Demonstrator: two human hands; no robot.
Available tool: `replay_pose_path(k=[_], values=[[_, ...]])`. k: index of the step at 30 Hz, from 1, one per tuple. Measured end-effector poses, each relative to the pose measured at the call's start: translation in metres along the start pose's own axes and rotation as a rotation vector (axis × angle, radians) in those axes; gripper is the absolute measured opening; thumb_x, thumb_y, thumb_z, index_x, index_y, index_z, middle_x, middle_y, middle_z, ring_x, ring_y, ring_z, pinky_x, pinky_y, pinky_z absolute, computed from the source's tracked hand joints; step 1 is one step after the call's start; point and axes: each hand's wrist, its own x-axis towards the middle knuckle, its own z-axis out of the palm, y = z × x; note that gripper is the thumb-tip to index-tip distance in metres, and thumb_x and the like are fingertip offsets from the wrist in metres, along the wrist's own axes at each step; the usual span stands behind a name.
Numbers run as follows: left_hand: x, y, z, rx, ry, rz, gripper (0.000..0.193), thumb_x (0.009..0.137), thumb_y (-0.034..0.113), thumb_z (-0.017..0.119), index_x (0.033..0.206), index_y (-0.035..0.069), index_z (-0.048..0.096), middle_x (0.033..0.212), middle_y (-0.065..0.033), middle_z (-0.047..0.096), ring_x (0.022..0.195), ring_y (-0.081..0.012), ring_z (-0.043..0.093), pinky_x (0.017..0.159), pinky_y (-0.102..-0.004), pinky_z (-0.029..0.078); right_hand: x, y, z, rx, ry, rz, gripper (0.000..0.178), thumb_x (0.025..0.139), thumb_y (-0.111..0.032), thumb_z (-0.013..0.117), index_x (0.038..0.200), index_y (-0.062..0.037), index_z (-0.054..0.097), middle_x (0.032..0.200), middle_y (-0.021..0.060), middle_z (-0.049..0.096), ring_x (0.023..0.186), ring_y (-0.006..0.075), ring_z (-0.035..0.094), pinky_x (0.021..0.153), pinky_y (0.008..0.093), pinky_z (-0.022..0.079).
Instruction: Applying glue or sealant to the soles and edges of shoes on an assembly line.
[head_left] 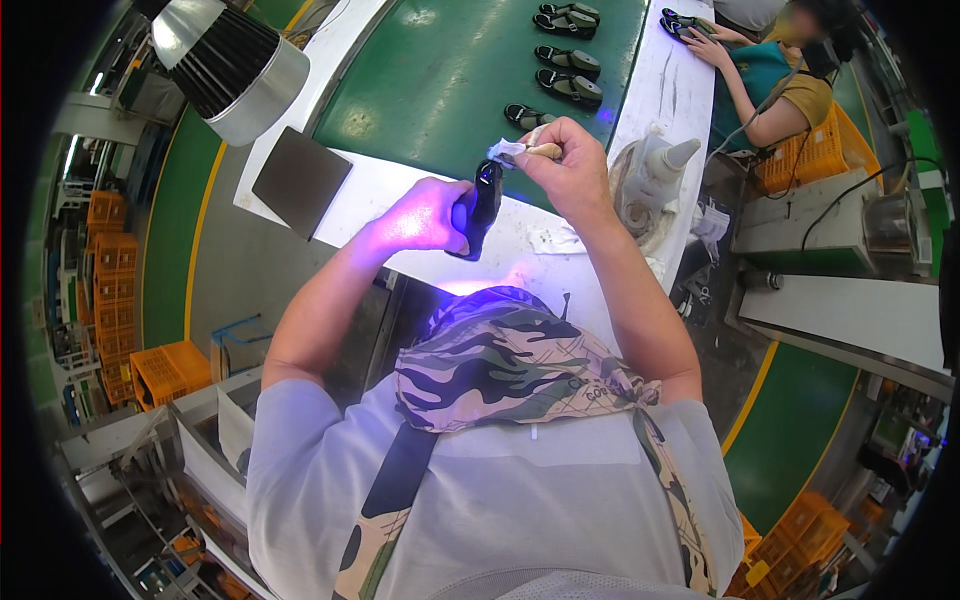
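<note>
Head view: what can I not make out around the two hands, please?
All in the head view:
Glossy black shoe: the part covered by the left hand.
Crumpled white cloth: the part covered by the right hand.
Black-and-silver ribbed lamp: its upper end, cut off by the picture's top edge.

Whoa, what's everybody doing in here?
A person is holding a shiny black shoe in their left hand, with purplish light falling on it. Their right hand pinches a white wad at the shoe's upper end; I can't tell whether it touches. More dark shoes sit ahead on the green belt, and a white bottle stands to the right. Farther off, another person's hands are at some shoes too.
</note>
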Motion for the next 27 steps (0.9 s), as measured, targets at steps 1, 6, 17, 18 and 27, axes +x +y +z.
replay_pose_path(k=[1,6,17,18,27], values=[[-0.002,-0.001,0.001,-0.002,0.003,-0.004,0.053,0.056,0.010,0.083,0.103,0.000,0.062,0.079,-0.0047,0.068,0.070,-0.0146,0.066,0.068,-0.0300,0.053,0.000,0.001,0.000,0.001,-0.005,0.001,0.019,0.074,-0.002,0.074,0.077,-0.0015,0.055,0.080,0.0045,0.064,0.072,0.0078,0.056,0.064,0.0240,0.047],[-0.011,0.000,0.007,-0.371,-0.145,-0.067,0.055,0.056,0.002,0.084,0.105,-0.002,0.062,0.083,-0.0030,0.067,0.074,-0.0122,0.065,0.070,-0.0283,0.054,-0.002,0.014,-0.002,0.007,-0.025,0.015,0.018,0.075,0.000,0.072,0.077,-0.0017,0.055,0.082,0.0058,0.064,0.075,0.0092,0.059,0.066,0.0255,0.049],[-0.016,-0.020,0.021,-0.579,-0.178,-0.085,0.064,0.058,0.008,0.088,0.115,-0.001,0.060,0.094,-0.0015,0.067,0.087,-0.0114,0.063,0.083,-0.0289,0.051,-0.011,0.020,-0.001,0.061,-0.173,0.020,0.021,0.075,0.004,0.071,0.077,-0.0040,0.051,0.087,0.0083,0.063,0.086,0.0137,0.061,0.076,0.0280,0.051],[-0.017,-0.021,0.023,-0.632,-0.158,-0.096,0.064,0.058,0.008,0.088,0.115,-0.001,0.060,0.095,-0.0015,0.067,0.086,-0.0118,0.063,0.083,-0.0289,0.051,-0.012,0.021,-0.002,0.051,-0.220,0.038,0.023,0.076,0.006,0.071,0.078,-0.0047,0.051,0.090,0.0094,0.062,0.090,0.0153,0.062,0.080,0.0290,0.051],[-0.022,-0.028,0.039,-1.026,-0.044,-0.098,0.052,0.068,0.005,0.079,0.117,-0.003,0.060,0.103,-0.0074,0.068,0.094,-0.0174,0.066,0.092,-0.0324,0.050,-0.029,0.040,0.000,0.162,-0.361,0.155,0.021,0.078,0.005,0.069,0.079,-0.0051,0.050,0.089,0.0084,0.061,0.089,0.0148,0.060,0.077,0.0280,0.049]])
